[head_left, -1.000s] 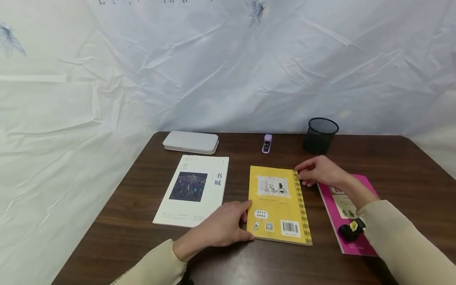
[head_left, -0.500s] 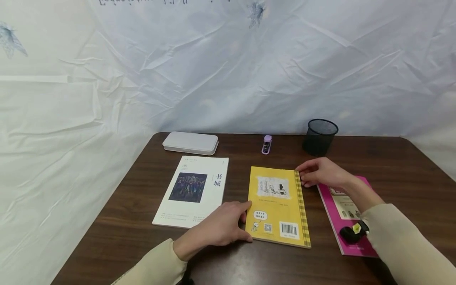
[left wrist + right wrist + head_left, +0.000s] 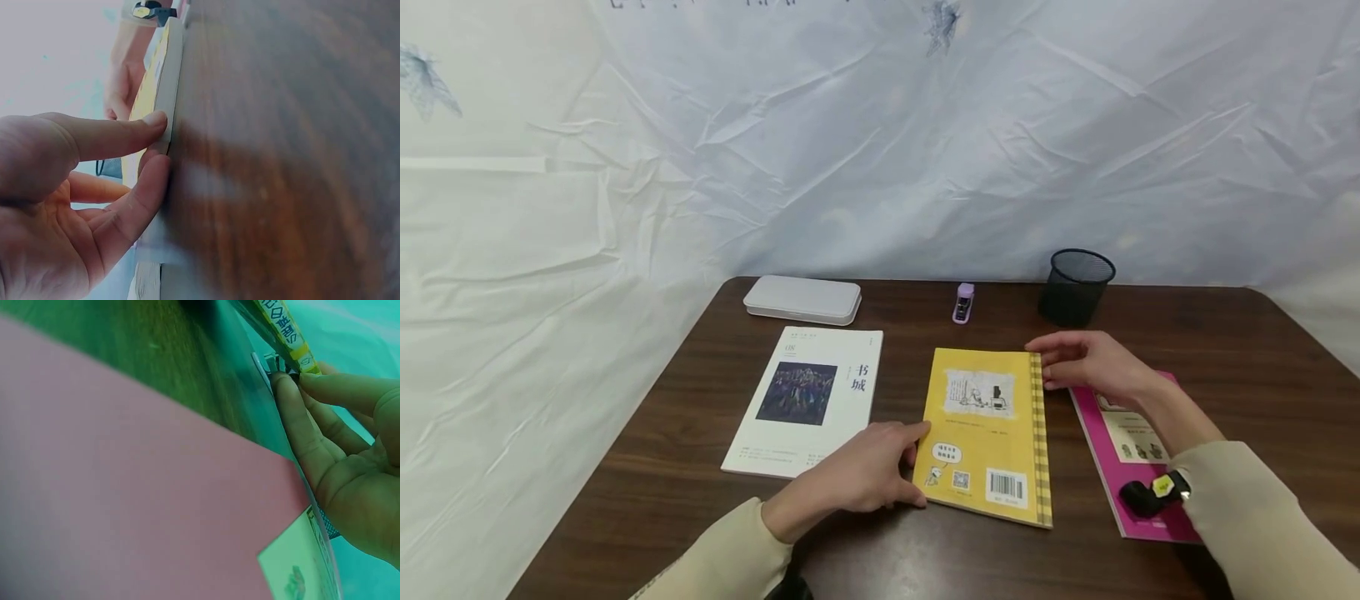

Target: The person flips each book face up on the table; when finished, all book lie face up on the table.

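Observation:
A yellow book (image 3: 981, 433) lies flat on the dark wooden table, a barcode near its lower edge. My left hand (image 3: 872, 471) holds its lower left corner, index finger at the left side and thumb (image 3: 140, 134) on the bottom edge. At the upper right corner, my right hand (image 3: 1093, 367) grips the book with thumb and fingers; the right wrist view shows them at the spine end (image 3: 303, 359). Beneath my right forearm lies a pink book (image 3: 1108, 454), partly covered by the sleeve and wrist strap.
A white magazine (image 3: 842, 408) lies left of the yellow book. Along the back stand a white case (image 3: 803, 298), a small purple stapler-like item (image 3: 963, 303) and a black mesh pen holder (image 3: 1071, 292). White cloth (image 3: 887, 167) hangs behind the table.
The yellow book has turned slightly clockwise, its top shifting right and its bottom a little left. My right hand has moved right with the corner; my left hand has shifted slightly left.

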Motion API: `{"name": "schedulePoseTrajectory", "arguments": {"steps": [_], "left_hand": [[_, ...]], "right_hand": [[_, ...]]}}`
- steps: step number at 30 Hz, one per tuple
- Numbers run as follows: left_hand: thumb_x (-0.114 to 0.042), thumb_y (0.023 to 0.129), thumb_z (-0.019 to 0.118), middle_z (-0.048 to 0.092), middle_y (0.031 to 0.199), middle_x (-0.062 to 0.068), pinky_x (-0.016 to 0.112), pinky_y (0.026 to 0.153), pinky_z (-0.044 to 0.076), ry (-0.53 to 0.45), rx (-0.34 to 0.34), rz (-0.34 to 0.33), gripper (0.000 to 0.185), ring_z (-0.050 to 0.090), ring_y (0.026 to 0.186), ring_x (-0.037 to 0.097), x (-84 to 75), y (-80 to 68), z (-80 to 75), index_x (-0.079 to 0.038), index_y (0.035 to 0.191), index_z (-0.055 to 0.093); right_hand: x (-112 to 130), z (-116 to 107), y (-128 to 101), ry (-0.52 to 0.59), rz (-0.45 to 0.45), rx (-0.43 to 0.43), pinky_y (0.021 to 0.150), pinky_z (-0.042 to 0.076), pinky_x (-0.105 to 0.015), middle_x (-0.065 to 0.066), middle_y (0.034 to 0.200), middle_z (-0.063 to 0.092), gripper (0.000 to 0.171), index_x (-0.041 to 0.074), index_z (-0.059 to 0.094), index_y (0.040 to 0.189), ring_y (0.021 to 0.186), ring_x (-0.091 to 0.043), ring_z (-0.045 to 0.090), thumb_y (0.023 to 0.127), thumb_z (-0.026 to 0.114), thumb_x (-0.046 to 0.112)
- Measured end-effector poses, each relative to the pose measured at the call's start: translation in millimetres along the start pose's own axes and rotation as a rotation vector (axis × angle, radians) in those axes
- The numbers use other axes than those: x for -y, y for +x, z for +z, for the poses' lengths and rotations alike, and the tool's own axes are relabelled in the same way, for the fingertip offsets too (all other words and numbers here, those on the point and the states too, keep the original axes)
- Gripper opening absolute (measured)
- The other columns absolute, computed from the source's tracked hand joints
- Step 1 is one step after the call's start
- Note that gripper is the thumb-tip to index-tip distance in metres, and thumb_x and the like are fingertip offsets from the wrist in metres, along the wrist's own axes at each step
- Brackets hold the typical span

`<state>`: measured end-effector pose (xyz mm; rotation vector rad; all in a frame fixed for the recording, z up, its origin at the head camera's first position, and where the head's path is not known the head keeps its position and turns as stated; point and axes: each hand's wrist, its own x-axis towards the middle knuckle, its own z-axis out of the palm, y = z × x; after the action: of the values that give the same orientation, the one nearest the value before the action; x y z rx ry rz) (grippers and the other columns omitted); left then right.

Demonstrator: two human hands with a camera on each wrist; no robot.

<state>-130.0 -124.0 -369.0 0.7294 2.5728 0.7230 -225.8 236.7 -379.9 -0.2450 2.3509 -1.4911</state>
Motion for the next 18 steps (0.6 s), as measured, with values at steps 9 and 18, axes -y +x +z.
{"name": "schedulePoseTrajectory", "arguments": {"steps": [9, 18], "left_hand": [[-0.016, 0.08, 0.094, 0.056, 0.093, -0.002, 0.021, 0.057, 0.05, -0.067, 0.031, -0.012, 0.088, 0.06, 0.051, 0.008, 4.7, 1.9, 0.4, -0.007, 0.156, 0.05], [-0.025, 0.077, 0.097, 0.056, 0.093, -0.004, 0.02, 0.071, 0.047, -0.016, 0.019, 0.0, 0.096, 0.058, 0.065, 0.006, 6.9, 4.5, 1.0, -0.006, 0.158, 0.048]], "right_hand": [[-6.1, 1.7, -1.2, -0.036, -0.041, -0.008, 0.088, 0.062, -0.031, -0.024, 0.138, 0.065, 0.053, 0.002, 0.061, 0.146, 0.103, -0.014, 0.071, 0.096, 0.075, 0.01], [-8.0, 5.4, -0.5, 0.0, -0.074, -0.02, 0.083, 0.064, -0.037, -0.03, 0.139, 0.063, 0.049, -0.002, 0.059, 0.146, 0.099, -0.016, 0.075, 0.101, 0.071, 0.014]]}}
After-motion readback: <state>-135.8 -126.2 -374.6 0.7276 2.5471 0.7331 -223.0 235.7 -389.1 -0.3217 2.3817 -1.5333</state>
